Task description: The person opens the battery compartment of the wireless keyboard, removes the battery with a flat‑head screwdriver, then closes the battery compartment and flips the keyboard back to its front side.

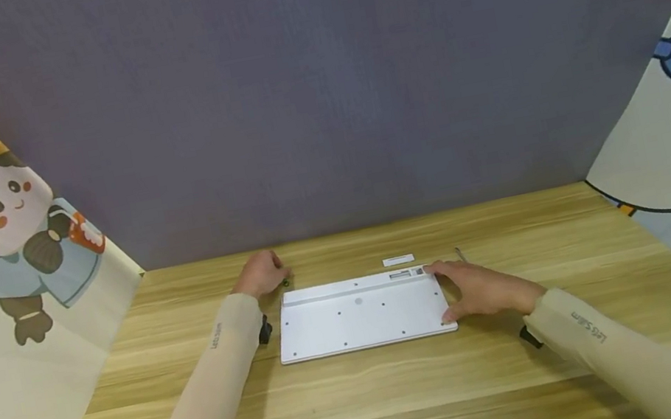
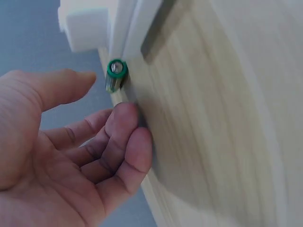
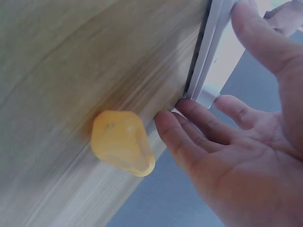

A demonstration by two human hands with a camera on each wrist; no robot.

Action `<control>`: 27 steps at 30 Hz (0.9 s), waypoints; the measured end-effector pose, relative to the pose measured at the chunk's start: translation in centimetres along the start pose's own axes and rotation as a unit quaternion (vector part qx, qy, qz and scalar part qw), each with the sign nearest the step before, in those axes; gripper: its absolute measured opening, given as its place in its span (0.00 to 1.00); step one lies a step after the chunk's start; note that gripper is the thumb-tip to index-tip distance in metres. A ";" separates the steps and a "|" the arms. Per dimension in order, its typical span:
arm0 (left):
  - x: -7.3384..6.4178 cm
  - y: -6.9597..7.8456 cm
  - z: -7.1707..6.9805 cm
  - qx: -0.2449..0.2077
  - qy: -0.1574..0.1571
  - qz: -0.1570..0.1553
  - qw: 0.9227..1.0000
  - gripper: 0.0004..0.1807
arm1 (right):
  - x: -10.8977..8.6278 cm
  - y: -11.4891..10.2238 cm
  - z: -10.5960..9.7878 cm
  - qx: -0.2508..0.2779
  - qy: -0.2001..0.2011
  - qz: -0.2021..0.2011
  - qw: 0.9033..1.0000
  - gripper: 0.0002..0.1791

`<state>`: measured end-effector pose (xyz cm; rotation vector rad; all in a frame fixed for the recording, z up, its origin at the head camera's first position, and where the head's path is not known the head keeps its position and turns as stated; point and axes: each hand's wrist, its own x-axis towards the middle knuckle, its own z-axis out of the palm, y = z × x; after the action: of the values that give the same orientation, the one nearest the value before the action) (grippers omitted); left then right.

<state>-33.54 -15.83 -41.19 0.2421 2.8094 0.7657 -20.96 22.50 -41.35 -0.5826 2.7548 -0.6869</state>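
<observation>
A white keyboard (image 1: 361, 319) lies underside up on the table, with an open battery slot (image 1: 399, 275) near its far right corner. My right hand (image 1: 480, 289) spans the keyboard's right end, the thumb at the near corner and a fingertip at the far corner. In the right wrist view its fingers (image 3: 203, 127) look extended. Beyond the keyboard's far left corner, my left hand (image 1: 261, 273) is by a green-ended battery (image 2: 116, 71). The left wrist view shows the battery between the thumb and the loosely curled fingers (image 2: 128, 137), apart from the thumb.
A small white strip (image 1: 398, 260), like a battery cover, lies behind the keyboard. A thin metal rod (image 1: 460, 255) lies beyond the right hand. In the right wrist view a yellow translucent piece (image 3: 120, 141) lies on the table. A grey panel (image 1: 315, 93) stands along the back edge.
</observation>
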 end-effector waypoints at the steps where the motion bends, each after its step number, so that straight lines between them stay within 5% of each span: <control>1: -0.2 -0.1 -0.2 0.008 0.000 0.009 1.000 0.16 | 0.0 0.0 0.0 0.000 0.000 -0.002 1.000 0.51; 10: -1.6 -1.4 -0.9 0.027 -0.073 0.116 0.990 0.21 | 0.4 0.4 -0.4 0.001 -0.005 -0.009 1.000 0.52; 17: -4.0 -1.1 -1.1 0.039 -0.084 0.143 0.985 0.23 | 0.6 0.2 -1.0 -0.004 -0.012 0.002 1.000 0.51; 27: -5.8 -1.2 -0.9 0.026 -0.093 0.180 0.979 0.27 | 1.6 0.4 -1.0 0.021 -0.002 -0.002 1.000 0.46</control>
<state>-28.30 -18.54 -40.15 0.8057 2.6407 0.6960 -22.79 22.54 -40.89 -0.5816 2.7291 -0.7410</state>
